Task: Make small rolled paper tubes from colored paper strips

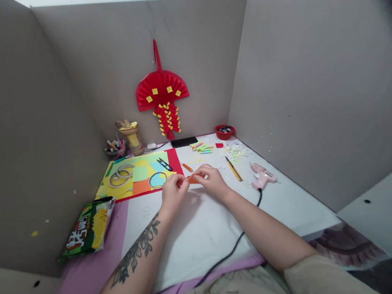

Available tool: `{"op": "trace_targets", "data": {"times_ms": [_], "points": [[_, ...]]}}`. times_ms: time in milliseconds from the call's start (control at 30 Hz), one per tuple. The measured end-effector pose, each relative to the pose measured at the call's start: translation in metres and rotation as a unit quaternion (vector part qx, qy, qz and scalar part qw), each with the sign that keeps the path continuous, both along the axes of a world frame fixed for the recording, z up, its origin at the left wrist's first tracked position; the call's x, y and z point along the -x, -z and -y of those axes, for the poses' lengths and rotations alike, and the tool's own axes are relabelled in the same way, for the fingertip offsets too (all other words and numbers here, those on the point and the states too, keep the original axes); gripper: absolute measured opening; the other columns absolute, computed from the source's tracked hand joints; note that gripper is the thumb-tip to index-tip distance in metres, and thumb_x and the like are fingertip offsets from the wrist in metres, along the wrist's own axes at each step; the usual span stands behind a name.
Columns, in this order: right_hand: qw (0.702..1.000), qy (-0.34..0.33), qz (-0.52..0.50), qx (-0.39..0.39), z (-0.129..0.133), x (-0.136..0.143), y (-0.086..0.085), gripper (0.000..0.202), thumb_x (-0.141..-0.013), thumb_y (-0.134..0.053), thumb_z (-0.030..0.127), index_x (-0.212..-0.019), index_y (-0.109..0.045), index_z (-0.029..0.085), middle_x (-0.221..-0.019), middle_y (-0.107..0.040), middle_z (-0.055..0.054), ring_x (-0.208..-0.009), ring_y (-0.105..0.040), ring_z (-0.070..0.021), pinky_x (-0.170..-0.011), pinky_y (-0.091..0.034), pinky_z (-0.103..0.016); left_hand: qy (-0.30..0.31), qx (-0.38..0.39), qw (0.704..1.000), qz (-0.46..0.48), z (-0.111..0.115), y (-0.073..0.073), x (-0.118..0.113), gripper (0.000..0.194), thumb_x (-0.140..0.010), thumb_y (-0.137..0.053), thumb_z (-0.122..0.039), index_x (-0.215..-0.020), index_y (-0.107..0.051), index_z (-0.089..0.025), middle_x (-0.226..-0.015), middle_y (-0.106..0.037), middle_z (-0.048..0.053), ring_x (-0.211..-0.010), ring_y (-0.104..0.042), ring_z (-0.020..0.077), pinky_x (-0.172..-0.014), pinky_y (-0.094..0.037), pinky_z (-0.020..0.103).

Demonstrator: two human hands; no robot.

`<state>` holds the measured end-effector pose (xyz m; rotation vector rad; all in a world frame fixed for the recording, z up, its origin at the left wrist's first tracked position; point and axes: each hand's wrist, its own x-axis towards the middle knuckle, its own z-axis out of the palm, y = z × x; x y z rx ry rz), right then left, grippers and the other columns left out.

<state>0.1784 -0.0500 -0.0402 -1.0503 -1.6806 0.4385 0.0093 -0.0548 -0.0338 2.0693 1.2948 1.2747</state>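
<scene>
Paper strip (195, 179), orange, is up in the air between both hands right now, just above the white tabletop (189, 242). Left hand (173, 188) has its thumb and fingers pinched together on one end, and the right hand (214, 181) is clamped on the other side the same way, so the two sets of fingertips are really close. Just beyond them there's a little orange paper roll (187, 167), and past that a bunch of pastel paper tubes (205, 148) plus a small red paper square (219, 145).

Off to the right of the right hand you've got a yellow utility knife (234, 169) lying flat, then a pink glue gun (263, 175) with its black cord (240, 239) running back under the right forearm. Pale paper scraps (236, 150) are scattered farther out, near a red bowl (225, 132).

Left of the left hand it's a stack of colored paper sheets (140, 187) with tape rolls (121, 175) and black thread snips (164, 164) on top. Snack bag (89, 227) sits nearer the body on that side. Red fan decoration (161, 89) hangs on the panel straight past both hands.
</scene>
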Motion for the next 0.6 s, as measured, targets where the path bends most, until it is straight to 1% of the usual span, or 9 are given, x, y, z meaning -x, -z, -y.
{"op": "trace_targets", "data": {"times_ms": [67, 133, 300, 500, 600], "points": [[1.0, 0.011, -0.004, 0.005, -0.002, -0.002, 0.0, 0.009, -0.076, -0.059, 0.02, -0.073, -0.068, 0.021, -0.075, -0.064, -0.004, -0.08, -0.056, -0.0178, -0.075, -0.044, -0.032, -0.006, 0.011, 1.0, 0.013, -0.001, -0.003, 0.002, 0.012, -0.08, -0.049, -0.022, -0.07, -0.054, -0.018, -0.068, -0.055, -0.001, -0.063, -0.05, 0.0123, -0.06, -0.038, 0.023], [1.0, 0.019, -0.013, 0.01, -0.003, -0.004, -0.001, 0.01, -0.076, -0.059, 0.021, -0.072, -0.068, 0.02, -0.075, -0.064, -0.004, -0.079, -0.057, -0.0176, -0.074, -0.044, -0.031, -0.017, 0.005, 1.0, 0.009, -0.001, -0.006, 0.004, 0.015, -0.082, -0.047, -0.023, -0.068, -0.052, -0.018, -0.067, -0.054, -0.001, -0.064, -0.049, 0.0127, -0.06, -0.038, 0.024], [0.998, 0.023, -0.045, 0.032, -0.003, -0.006, -0.002, 0.01, -0.074, -0.06, 0.025, -0.069, -0.065, 0.02, -0.074, -0.063, -0.004, -0.075, -0.057, -0.0171, -0.07, -0.044, -0.03, -0.036, -0.003, 0.996, -0.078, 0.0, -0.01, 0.007, 0.023, -0.085, -0.041, -0.024, -0.066, -0.053, -0.019, -0.069, -0.054, 0.001, -0.069, -0.05, 0.0157, -0.061, -0.035, 0.027], [0.991, 0.029, -0.093, 0.093, -0.003, -0.007, -0.002, 0.015, -0.072, -0.06, 0.031, -0.066, -0.061, 0.018, -0.075, -0.061, -0.003, -0.074, -0.056, -0.0165, -0.067, -0.043, -0.027, -0.12, -0.02, 0.987, -0.103, -0.011, -0.005, 0.018, 0.02, -0.083, -0.042, -0.023, -0.066, -0.053, -0.02, -0.071, -0.056, 0.004, -0.068, -0.05, 0.0175, -0.058, -0.034, 0.027], [0.986, 0.023, -0.111, 0.124, -0.003, -0.006, -0.001, 0.016, -0.071, -0.059, 0.032, -0.065, -0.06, 0.017, -0.071, -0.059, -0.003, -0.07, -0.055, -0.0163, -0.063, -0.042, -0.027, -0.135, -0.02, 0.984, -0.111, -0.016, -0.003, 0.026, 0.009, -0.078, -0.05, -0.02, -0.077, -0.058, -0.02, -0.082, -0.06, 0.005, -0.072, -0.052, 0.0182, -0.059, -0.035, 0.027]]}}
